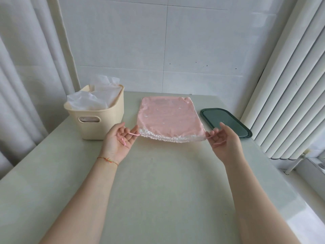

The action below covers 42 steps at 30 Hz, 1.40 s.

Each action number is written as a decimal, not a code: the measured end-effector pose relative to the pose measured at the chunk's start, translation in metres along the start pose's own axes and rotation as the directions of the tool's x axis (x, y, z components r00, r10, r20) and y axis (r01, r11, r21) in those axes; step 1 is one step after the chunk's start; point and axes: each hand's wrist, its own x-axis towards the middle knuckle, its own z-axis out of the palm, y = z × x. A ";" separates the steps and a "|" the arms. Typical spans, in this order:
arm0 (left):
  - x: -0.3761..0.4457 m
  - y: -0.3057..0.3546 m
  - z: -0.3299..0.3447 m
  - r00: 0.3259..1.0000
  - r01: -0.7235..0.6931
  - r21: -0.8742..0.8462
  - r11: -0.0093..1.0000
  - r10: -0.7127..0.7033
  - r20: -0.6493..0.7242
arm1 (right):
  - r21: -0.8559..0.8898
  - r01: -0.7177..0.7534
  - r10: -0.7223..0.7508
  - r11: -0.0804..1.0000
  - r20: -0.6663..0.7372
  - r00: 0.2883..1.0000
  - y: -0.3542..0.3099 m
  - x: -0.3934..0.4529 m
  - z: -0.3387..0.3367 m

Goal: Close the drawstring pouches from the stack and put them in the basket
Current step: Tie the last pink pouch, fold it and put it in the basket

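Note:
A pink drawstring pouch (pixel 168 117) lies flat in the middle of the table, its gathered white mouth turned toward me. My left hand (pixel 119 138) pinches the pink string at the pouch's left corner. My right hand (pixel 224 138) pinches the pink string at the right corner. Both strings run out sideways from the puckered mouth. A cream basket (pixel 98 120) with a handle slot stands to the left of the pouch, holding several pale translucent pouches (pixel 95 99).
A dark green tray (pixel 226 122) lies to the right of the pouch near the white blinds (pixel 288 85). Curtains hang at the left behind the basket. A white tiled wall backs the grey-green table (pixel 158 182).

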 end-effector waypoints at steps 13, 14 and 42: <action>0.014 -0.010 -0.022 0.852 -0.293 0.956 -0.027 0.446 0.273 | -0.972 0.211 -0.416 0.102 0.151 0.897 0.006 0.002 -0.001; 0.013 -0.008 -0.022 0.836 -0.294 0.950 -0.104 0.454 0.308 | -0.976 0.207 -0.447 0.066 0.157 0.881 0.002 0.002 -0.004; 0.020 -0.018 -0.026 0.869 -0.107 0.980 -0.168 0.464 0.174 | -0.993 0.106 -0.560 0.045 0.063 0.826 0.023 0.018 -0.016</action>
